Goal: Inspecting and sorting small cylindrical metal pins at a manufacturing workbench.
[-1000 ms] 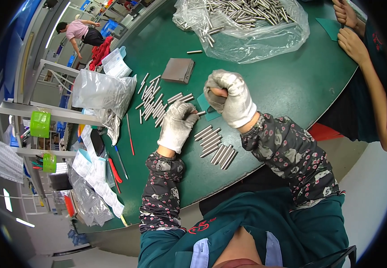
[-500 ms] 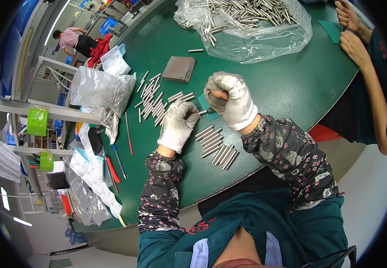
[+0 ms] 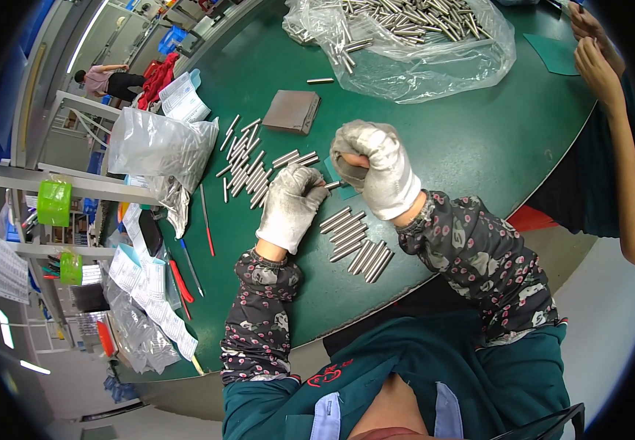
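Observation:
My left hand (image 3: 290, 205), in a white glove with bare fingertips, pinches a short steel pin (image 3: 333, 185). The pin points right over a small green sheet (image 3: 347, 192) lying on the table. Just beyond its end is my right hand (image 3: 377, 169), gloved and curled into a fist; what it grips is hidden by the fingers. Between my forearms lie two neat groups of pins, one slanted row (image 3: 344, 233) and a second row (image 3: 370, 261) nearer me. Looser pins (image 3: 243, 161) spread out beyond my left hand, with more pins (image 3: 295, 158) close to its knuckles.
A brown block (image 3: 292, 111) stands farther off. Behind it, a clear plastic bag (image 3: 435, 79) lies open, heaped with pins. Papers (image 3: 145, 282), a plastic bag (image 3: 160, 143), red-handled pliers (image 3: 180, 280) and slim tools line the left edge. A co-worker's hands (image 3: 595, 55) are at far right.
My right hand has shifted slightly left, and the dark tip seen below its fingers is now hard to make out. The co-worker's hands have moved right. My left hand keeps its pinch.

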Demonstrator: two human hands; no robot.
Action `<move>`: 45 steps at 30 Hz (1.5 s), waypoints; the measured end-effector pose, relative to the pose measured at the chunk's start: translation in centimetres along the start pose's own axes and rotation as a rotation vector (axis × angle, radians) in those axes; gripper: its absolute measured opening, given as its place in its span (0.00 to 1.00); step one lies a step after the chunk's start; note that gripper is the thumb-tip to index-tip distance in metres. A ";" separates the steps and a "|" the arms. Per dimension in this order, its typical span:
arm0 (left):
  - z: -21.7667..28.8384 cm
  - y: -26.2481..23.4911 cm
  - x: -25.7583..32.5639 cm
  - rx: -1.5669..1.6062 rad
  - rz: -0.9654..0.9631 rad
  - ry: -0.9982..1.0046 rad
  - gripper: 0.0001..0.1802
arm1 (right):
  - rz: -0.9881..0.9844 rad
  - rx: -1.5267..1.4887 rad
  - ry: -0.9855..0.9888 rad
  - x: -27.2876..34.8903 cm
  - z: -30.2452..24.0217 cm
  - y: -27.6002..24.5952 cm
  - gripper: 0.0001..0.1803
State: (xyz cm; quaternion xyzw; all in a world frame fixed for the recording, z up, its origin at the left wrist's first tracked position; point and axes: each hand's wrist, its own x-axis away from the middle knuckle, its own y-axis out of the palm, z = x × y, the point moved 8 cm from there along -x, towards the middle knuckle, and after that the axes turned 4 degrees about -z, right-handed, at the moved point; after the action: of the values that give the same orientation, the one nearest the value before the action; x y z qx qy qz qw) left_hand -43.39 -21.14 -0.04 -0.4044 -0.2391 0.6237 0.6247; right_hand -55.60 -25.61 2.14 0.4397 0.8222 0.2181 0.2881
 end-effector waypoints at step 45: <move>-0.3 0.3 0.0 -0.074 0.008 -0.046 0.09 | 0.040 -0.058 0.012 -0.3 0.2 -1.6 0.23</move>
State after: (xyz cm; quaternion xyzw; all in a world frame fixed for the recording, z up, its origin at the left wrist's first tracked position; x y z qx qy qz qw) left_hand -43.32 -21.21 -0.46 -0.4136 -0.2749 0.6259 0.6013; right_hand -56.28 -26.69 1.12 0.4459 0.8085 0.2504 0.2913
